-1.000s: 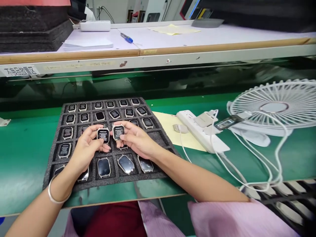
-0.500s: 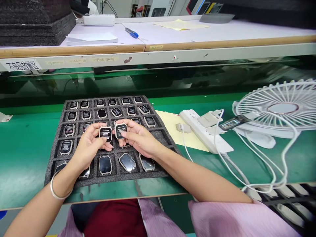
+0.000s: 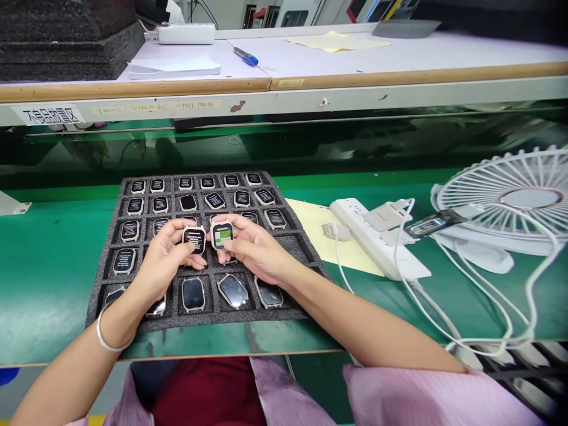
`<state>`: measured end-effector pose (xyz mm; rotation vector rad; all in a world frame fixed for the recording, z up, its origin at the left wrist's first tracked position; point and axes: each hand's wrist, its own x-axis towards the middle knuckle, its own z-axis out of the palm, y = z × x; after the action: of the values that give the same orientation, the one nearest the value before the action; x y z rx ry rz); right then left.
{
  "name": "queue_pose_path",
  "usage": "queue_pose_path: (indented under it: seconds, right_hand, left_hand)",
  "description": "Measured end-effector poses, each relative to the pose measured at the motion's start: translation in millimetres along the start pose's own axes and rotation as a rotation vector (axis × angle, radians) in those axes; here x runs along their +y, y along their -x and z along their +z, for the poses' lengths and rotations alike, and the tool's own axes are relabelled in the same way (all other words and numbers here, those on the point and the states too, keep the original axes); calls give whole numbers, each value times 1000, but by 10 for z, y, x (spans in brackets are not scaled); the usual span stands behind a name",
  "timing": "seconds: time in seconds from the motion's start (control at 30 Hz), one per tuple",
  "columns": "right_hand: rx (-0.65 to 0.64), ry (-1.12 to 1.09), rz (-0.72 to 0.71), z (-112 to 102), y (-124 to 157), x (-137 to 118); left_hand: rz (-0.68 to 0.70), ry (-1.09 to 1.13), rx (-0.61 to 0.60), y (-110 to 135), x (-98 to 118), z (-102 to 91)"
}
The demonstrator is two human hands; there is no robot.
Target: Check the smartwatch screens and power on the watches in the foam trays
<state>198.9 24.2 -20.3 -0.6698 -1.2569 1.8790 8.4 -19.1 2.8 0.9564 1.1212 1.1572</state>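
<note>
My left hand (image 3: 165,255) grips a strapless smartwatch (image 3: 194,239) by its sides, thumb over the lower screen; white text glows on its black display. Close beside it, my right hand (image 3: 257,248) is closed on a second smartwatch (image 3: 220,235), whose screen shows green and white areas, with the thumb at its lower right. Both watches are held above a dark grey foam tray (image 3: 173,322) divided into compartments. Several more watch bodies lie in the tray; those in the back rows show text, while a front-row watch (image 3: 193,294) is dark. My hands hide some of the middle compartments.
To the right, a white power strip (image 3: 377,239) with plugged-in chargers lies partly on yellow paper (image 3: 310,228). Looping white cables run beside a white fan (image 3: 510,195). Behind, a raised shelf (image 3: 310,65) carries a blue pen (image 3: 245,57), papers and black foam (image 3: 66,44).
The right-hand watch's screen has switched from white text on black to green and white areas. Both hands keep their hold; the whole view has shifted slightly.
</note>
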Motion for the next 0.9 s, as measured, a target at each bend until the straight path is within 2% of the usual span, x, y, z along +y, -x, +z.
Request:
queue_pose_path:
  seconds: [0.3,0.53,0.9]
  right_hand:
    - [11,-11,-31,-3,-6,24]
    - [54,-103,50,-13,-36,29]
    - [53,-48,39,-17,-23,37]
  left_hand:
    - [18,-10,-15,-12,-19,14]
    - [-44,30,-27,-7,-12,1]
    - [-44,30,-66,3,4,-2]
